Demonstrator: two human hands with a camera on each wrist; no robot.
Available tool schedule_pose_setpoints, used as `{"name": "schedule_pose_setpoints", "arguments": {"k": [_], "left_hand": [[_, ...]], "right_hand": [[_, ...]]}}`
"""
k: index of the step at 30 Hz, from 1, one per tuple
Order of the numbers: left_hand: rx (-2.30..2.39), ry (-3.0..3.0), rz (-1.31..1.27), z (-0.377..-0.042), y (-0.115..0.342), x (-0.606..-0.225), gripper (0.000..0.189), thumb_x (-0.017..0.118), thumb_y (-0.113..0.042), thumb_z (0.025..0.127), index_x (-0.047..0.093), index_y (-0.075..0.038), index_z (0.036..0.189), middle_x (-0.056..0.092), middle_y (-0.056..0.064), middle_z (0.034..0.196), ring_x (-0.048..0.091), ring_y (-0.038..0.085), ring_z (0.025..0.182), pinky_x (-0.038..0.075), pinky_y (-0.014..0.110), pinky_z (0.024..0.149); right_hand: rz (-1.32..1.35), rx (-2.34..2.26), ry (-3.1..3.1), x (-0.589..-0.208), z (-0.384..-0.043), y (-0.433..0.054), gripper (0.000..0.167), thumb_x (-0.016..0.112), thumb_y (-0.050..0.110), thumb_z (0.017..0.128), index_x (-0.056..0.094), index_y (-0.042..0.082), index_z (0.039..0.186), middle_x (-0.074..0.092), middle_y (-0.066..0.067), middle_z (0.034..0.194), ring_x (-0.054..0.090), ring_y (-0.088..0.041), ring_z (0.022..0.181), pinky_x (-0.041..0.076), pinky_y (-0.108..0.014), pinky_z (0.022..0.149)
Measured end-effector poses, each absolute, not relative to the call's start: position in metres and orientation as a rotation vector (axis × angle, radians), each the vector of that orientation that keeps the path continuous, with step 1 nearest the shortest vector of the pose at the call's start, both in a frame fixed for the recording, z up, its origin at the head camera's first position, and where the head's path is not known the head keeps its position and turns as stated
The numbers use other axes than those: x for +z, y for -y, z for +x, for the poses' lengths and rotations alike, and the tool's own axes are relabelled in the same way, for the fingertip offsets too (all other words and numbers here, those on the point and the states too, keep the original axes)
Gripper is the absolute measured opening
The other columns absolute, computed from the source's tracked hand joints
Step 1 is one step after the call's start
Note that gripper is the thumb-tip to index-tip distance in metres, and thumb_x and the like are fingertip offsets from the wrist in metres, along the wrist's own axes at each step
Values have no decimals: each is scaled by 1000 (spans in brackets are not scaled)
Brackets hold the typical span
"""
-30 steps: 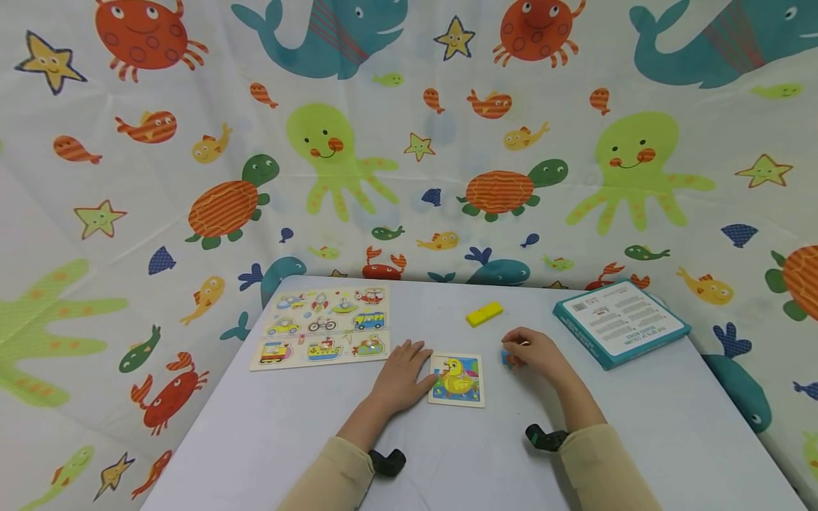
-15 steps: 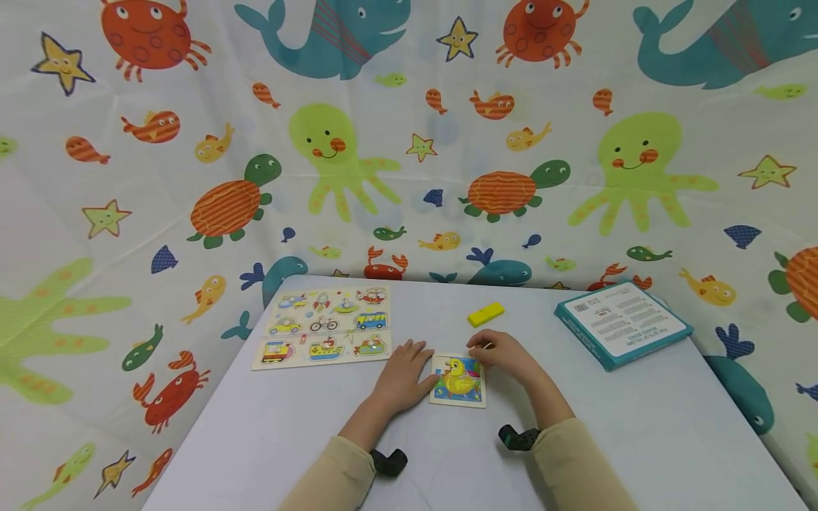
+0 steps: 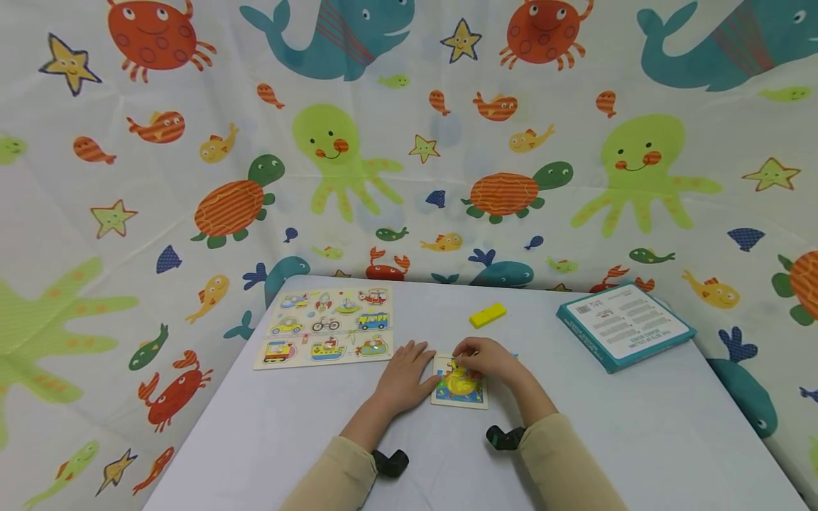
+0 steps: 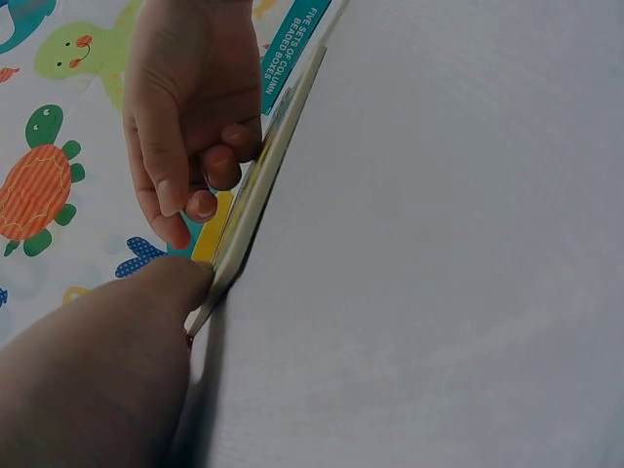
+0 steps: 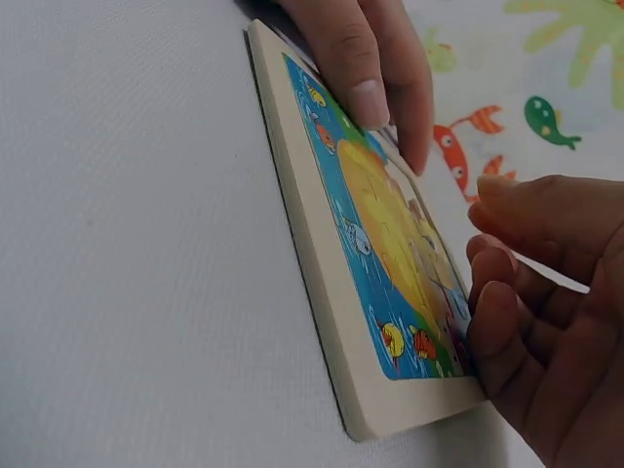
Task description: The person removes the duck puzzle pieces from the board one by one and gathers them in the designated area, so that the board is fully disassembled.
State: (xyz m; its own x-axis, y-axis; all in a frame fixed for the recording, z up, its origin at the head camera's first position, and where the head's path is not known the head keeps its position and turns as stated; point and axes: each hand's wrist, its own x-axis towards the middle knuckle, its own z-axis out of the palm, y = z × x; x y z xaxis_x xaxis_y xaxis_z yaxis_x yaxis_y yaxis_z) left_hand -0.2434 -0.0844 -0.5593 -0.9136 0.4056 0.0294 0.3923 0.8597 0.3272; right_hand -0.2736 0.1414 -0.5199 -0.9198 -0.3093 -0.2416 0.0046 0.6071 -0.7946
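Note:
A small square duck puzzle (image 3: 460,394) with a pale wooden frame lies on the white table. My left hand (image 3: 401,380) rests spread on the table at its left side, the thumb (image 5: 366,97) on the frame's edge. Over the puzzle's upper part is my right hand (image 3: 487,358), fingers bent and the thumb close to the index finger. No piece shows between those fingers in the right wrist view. Beside them the puzzle (image 5: 312,244) has a pale bare patch near its far edge. A bit of something small and blue (image 3: 515,355) peeks out behind the right hand.
A wooden vehicle puzzle board (image 3: 322,326) lies at the left. Further back is a yellow block (image 3: 488,315), and a teal box (image 3: 626,326) lies at the right. A cloth printed with sea animals (image 3: 409,177) hangs behind the table.
My right hand has moved left from the small blue thing to above the duck puzzle. The blue thing stays behind on the table. My left hand keeps its place.

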Motion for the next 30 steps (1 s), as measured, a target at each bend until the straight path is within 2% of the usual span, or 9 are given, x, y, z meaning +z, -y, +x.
{"name": "schedule_pose_setpoints", "arguments": {"k": [15, 30], "left_hand": [[482, -2990, 647, -243, 84, -559, 62, 46, -57, 98, 43, -23, 150, 35, 2, 160, 22, 27, 153, 18, 46, 126], [492, -3013, 665, -242, 84, -558, 61, 50, -55, 98, 47, -20, 147, 39, 5, 158, 25, 29, 151, 20, 47, 125]], "right_hand": [[-263, -1065, -2518, -523, -275, -132, 14, 72, 18, 87, 73, 21, 100, 56, -4, 80, 55, -17, 68, 46, -25, 60], [-291, -1036, -2575, -527, -273, -130, 9, 64, 24, 96, 71, 20, 100, 59, -2, 85, 55, -17, 73, 47, -26, 64]]}}
